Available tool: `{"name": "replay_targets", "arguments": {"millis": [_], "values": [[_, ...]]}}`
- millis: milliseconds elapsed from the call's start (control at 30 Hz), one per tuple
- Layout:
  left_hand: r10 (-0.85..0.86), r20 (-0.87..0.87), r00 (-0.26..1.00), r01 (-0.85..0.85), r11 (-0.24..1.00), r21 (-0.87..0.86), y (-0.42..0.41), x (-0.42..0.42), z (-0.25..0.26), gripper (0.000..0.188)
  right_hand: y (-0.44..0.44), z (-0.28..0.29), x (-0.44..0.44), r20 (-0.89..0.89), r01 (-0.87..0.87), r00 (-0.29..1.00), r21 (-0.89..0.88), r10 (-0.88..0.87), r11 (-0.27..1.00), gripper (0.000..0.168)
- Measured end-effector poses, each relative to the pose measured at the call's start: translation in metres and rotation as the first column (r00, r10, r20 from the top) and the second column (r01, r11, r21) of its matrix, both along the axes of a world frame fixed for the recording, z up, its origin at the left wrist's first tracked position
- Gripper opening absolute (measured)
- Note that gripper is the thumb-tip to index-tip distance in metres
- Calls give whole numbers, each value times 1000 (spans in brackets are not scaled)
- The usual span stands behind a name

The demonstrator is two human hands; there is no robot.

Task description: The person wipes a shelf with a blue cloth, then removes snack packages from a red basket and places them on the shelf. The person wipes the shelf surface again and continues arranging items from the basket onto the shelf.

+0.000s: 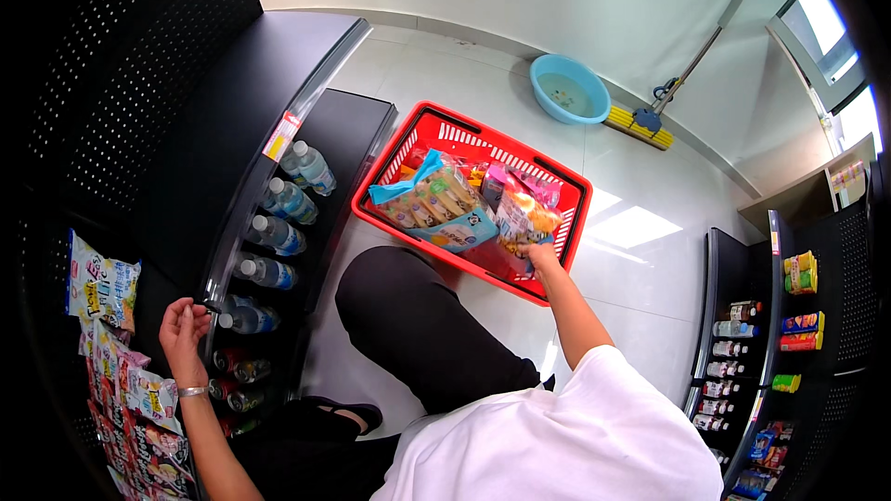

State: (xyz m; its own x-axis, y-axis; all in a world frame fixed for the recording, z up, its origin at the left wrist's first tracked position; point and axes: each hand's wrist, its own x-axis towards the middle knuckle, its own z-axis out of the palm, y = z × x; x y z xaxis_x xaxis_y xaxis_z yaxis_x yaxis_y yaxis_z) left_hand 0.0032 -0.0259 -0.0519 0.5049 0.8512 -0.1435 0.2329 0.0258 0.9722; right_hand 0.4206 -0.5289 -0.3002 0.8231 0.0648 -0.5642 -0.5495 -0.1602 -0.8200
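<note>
A red plastic shopping basket (472,122) stands on the tiled floor, holding several snack packages. Inside it my right hand (541,256) grips the lower end of a printed snack bag (522,212). To the left of that bag lies a clear package of wrapped snacks (438,205) with light blue ends, tilted in the basket. Pink and red packages lie partly hidden behind them. My left hand (186,330) is at the front edge of the black shelf (230,236), fingers curled against the rim; whether they grip it is unclear.
Water bottles (278,236) and cans (240,379) stand on the lower shelf at left, beside hanging snack bags (104,285). A blue basin (569,89) with water and a yellow sponge mop (640,126) are by the wall. Another stocked shelf (766,334) is at right.
</note>
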Motion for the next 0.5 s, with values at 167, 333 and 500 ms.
{"name": "replay_targets", "arguments": {"millis": [167, 333, 500], "values": [[43, -22, 999, -43, 999, 0, 0, -15, 1, 19, 1, -15, -27, 146, 176, 977, -121, -158, 977, 51], [72, -43, 996, -73, 997, -3, -14, -26, 12, 19, 10, 23, -24, 327, 370, 874, 36, -360, 929, 50], [49, -16, 999, -48, 999, 24, -37, -30, 23, 19, 16, 62, -13, 424, 318, 810, 262, -404, 911, 47]]}}
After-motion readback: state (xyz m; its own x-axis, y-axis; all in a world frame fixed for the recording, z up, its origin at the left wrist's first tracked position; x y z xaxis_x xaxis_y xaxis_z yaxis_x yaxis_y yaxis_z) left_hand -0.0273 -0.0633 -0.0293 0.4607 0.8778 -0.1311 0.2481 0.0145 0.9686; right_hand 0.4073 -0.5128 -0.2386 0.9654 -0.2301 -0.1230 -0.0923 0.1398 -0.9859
